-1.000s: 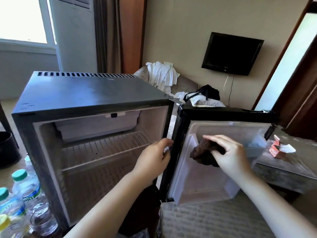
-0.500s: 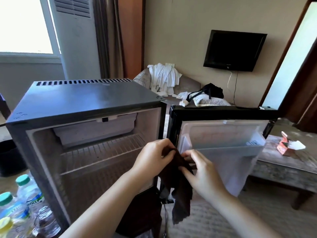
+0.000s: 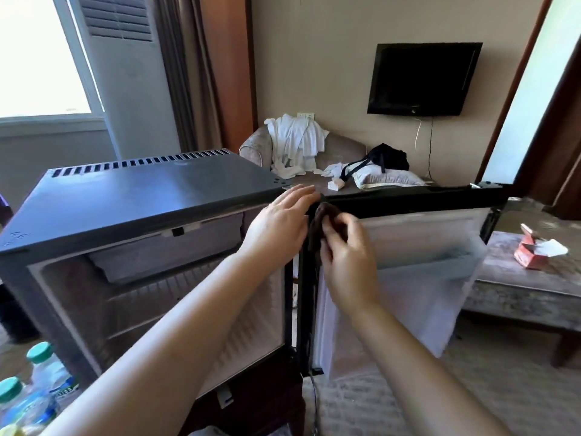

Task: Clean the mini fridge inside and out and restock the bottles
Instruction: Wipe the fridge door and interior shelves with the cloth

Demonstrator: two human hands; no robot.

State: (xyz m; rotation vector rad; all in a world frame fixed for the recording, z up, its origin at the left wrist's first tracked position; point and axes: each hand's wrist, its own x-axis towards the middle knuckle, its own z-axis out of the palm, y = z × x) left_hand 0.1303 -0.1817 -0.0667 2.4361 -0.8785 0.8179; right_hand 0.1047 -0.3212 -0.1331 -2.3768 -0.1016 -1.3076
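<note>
Gripping brown cloth (image 3: 319, 225) with right hand (image 3: 349, 265), left hand (image 3: 279, 225) at fridge (image 3: 151, 196) corner

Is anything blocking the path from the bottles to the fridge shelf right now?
Only the left arm crosses the open front. The door stands open, the wire shelf looks bare, and the bottles stand at lower left.

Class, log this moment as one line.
right hand: pinches dark cloth at door top, hinge side | left hand: fingers straight, at fridge top corner | bottles: outside fridge
</note>
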